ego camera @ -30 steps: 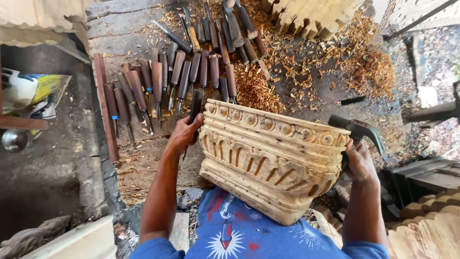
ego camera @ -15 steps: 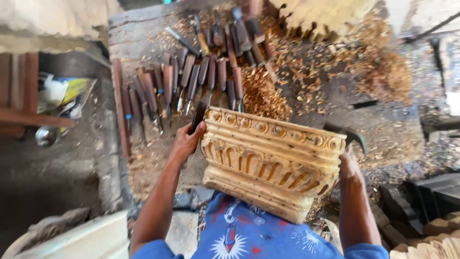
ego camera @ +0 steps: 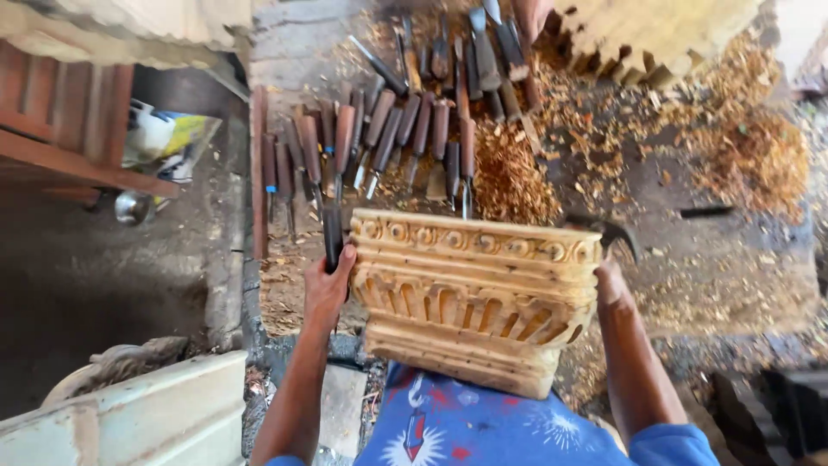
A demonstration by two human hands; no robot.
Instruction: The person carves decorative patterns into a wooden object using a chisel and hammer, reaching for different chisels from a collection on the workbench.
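Carved wooden block held up between both hands

The carved block [ego camera: 473, 298] sits a little higher and nearer the frame's centre than a second ago. The left hand [ego camera: 329, 289] presses flat on its left end with a dark tool handle [ego camera: 333, 235] pinched alongside; the right hand [ego camera: 611, 285] cups the right end, its fingers hidden. The row of chisels [ego camera: 388, 138] lies above.

Pale tan carved wooden block [ego camera: 473, 298], blue shirt [ego camera: 509, 431] with red-white starbursts

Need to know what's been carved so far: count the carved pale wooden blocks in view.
2. One ornate carved pale wooden block between left hand and right hand; another notched carved block at the top edge, partly cut off.
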